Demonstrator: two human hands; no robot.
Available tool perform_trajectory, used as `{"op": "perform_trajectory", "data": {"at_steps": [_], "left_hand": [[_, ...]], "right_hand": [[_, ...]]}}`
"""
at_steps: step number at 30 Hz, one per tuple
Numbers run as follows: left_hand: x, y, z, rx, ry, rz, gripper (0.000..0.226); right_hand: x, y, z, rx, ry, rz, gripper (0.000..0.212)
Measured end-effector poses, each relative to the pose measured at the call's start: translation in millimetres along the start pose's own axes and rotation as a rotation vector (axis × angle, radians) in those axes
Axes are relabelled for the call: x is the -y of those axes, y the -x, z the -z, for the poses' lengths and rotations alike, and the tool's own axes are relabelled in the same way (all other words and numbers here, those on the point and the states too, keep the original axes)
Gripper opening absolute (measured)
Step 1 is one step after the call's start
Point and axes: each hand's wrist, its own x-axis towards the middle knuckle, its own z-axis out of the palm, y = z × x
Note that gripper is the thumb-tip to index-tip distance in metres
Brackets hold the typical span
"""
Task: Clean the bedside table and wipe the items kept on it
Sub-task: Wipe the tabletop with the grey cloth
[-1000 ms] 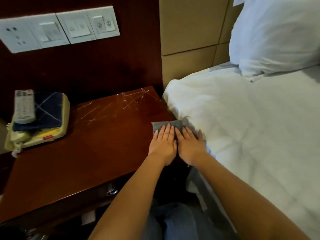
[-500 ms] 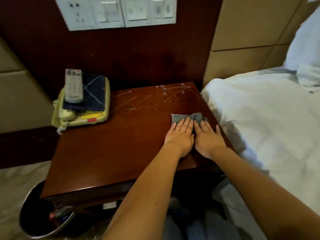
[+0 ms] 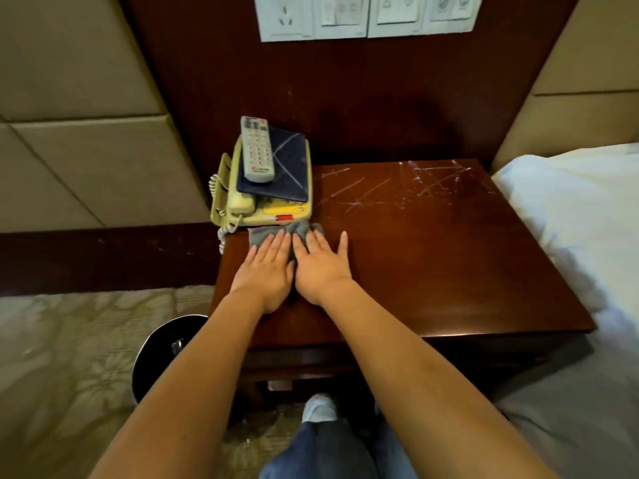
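Both hands flat, fingers straight, side by side and touching: left hand (image 3: pixel 266 274) and right hand (image 3: pixel 320 267) press grey cloth (image 3: pixel 266 235) onto tabletop (image 3: pixel 432 264). Cloth bunched under fingertips at left side of tabletop, far edge against front of cream telephone (image 3: pixel 287 211). Dark blue flat item (image 3: pixel 287 167), possibly folder, lies on telephone; grey remote (image 3: pixel 257 150) on top of it. White scratch marks (image 3: pixel 425 188) across rear of tabletop. Bed (image 3: pixel 570 209) just right of tabletop. Dark round bin (image 3: pixel 162 347) on floor at left.
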Motion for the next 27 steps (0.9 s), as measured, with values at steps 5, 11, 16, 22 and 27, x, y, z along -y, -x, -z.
{"op": "perform_trajectory", "data": {"at_steps": [5, 11, 16, 22, 27], "left_hand": [[39.5, 16.4, -2.0, -0.008, 0.006, 0.077, 0.055], [57.6, 33.2, -3.0, -0.005, -0.001, 0.141, 0.055], [55.9, 58.9, -8.5, -0.001, -0.046, 0.149, 0.055], [52.5, 105.7, -27.6, -0.03, -0.117, 0.129, 0.057], [36.0, 140.2, -42.1, -0.041, -0.213, 0.09, 0.082]], "right_hand": [[42.8, -6.1, -1.6, 0.0, 0.013, 0.045, 0.057], [67.5, -4.6, -6.0, 0.007, 0.001, 0.086, 0.058], [71.0, 16.0, -11.2, 0.021, 0.001, 0.131, 0.062], [72.2, 55.7, -28.8, 0.008, -0.037, 0.208, 0.06], [59.7, 83.8, -36.0, 0.01, 0.01, 0.267, 0.054]]}}
